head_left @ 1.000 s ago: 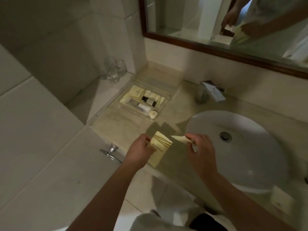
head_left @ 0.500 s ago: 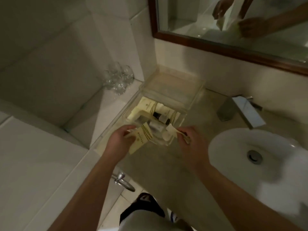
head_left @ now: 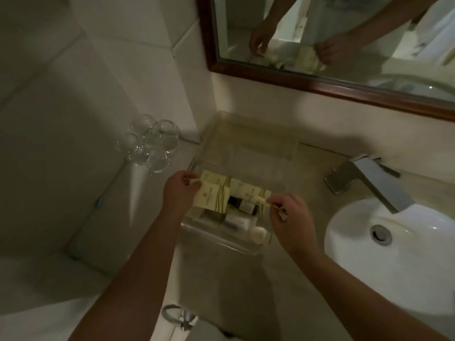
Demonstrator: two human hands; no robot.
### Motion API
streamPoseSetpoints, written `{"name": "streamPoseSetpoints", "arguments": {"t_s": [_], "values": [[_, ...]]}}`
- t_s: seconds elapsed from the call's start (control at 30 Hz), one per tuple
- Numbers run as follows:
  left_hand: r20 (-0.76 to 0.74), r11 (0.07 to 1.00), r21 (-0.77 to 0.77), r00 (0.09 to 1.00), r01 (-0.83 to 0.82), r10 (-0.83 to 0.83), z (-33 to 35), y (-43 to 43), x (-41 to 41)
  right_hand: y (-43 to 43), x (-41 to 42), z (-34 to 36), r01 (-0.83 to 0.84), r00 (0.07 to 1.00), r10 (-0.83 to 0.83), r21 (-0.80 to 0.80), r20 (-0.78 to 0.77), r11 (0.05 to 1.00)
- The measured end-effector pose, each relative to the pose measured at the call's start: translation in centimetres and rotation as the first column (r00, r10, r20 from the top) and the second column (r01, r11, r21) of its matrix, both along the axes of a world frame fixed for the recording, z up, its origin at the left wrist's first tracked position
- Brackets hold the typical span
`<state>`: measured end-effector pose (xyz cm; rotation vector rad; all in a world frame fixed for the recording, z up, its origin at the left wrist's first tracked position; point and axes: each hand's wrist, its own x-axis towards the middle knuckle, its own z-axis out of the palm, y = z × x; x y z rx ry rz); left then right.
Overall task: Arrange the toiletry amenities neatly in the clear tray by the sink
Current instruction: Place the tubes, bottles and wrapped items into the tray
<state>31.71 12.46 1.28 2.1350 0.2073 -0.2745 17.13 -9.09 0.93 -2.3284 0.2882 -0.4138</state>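
A clear tray (head_left: 222,238) stands on the counter left of the sink, with its lid open at the back. Inside lie cream packets (head_left: 242,187), a small dark bottle (head_left: 242,205), a white tube (head_left: 237,221) and a round white item (head_left: 258,233). My left hand (head_left: 181,193) pinches a cream packet with gold stripes (head_left: 213,198) over the tray's left side. My right hand (head_left: 289,215) pinches a thin cream packet (head_left: 261,200) over the tray's right side.
The white sink (head_left: 394,254) with a metal drain lies to the right, a chrome faucet (head_left: 371,183) behind it. Several upturned glasses (head_left: 152,143) stand in the corner left of the tray. A wood-framed mirror (head_left: 320,81) hangs above. A metal handle (head_left: 176,316) sticks out below the counter.
Both hands have carried their packets from the counter's front edge up over the tray. The view has moved in closer to the tray.
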Motion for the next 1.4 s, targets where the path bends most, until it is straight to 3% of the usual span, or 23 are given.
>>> {"name": "streamPoseSetpoints", "arguments": {"t_s": [0.2,0.37,0.57,0.8,0.87,0.93,1.07,1.17,1.33,1.4], "values": [[-0.027,0.996,-0.083,0.999,-0.04,0.037,-2.1,-0.4,3.6,2.2,3.2,-0.3,-0.082,0.995,0.078,-0.07,-0.054,0.994],[0.168,0.985,0.142,0.979,0.095,-0.119,-3.5,-1.1,4.0,3.9,4.7,-0.7,-0.095,0.992,0.09,-0.059,-0.087,0.994],[0.372,0.889,0.424,0.861,0.175,-0.347,-4.5,0.8,2.4,4.9,6.3,-1.2,-0.111,0.987,0.1,-0.089,-0.124,0.99],[0.193,0.719,0.469,0.735,0.513,-0.65,-5.7,1.5,0.2,5.2,6.7,-2.0,-0.117,0.992,0.11,-0.168,-0.055,0.979],[0.135,0.709,0.441,0.74,0.551,-0.659,-5.3,1.5,0.0,6.0,7.5,-2.0,-0.142,0.99,0.137,-0.183,-0.038,0.973],[0.17,0.751,0.397,0.762,0.527,-0.625,-5.0,1.5,0.0,6.8,8.5,-2.1,-0.149,0.989,0.148,-0.183,-0.022,0.972],[0.384,0.932,0.237,0.854,0.275,-0.35,-4.6,2.5,-0.9,8.1,10.4,-2.9,-0.195,0.98,0.201,-0.212,0.007,0.958],[0.436,0.965,0.21,0.869,0.157,-0.236,-4.3,3.4,-2.0,8.9,11.4,-3.5,-0.242,0.969,0.247,-0.257,-0.013,0.936],[0.374,0.929,0.28,0.863,0.243,-0.339,-4.8,4.4,-3.3,9.5,12.1,-4.1,-0.391,0.907,0.309,-0.302,-0.284,0.869],[0.349,0.908,0.307,0.854,0.285,-0.386,-5.2,4.6,-3.2,9.6,12.0,-4.1,-0.421,0.887,0.325,-0.288,-0.327,0.86]]}}
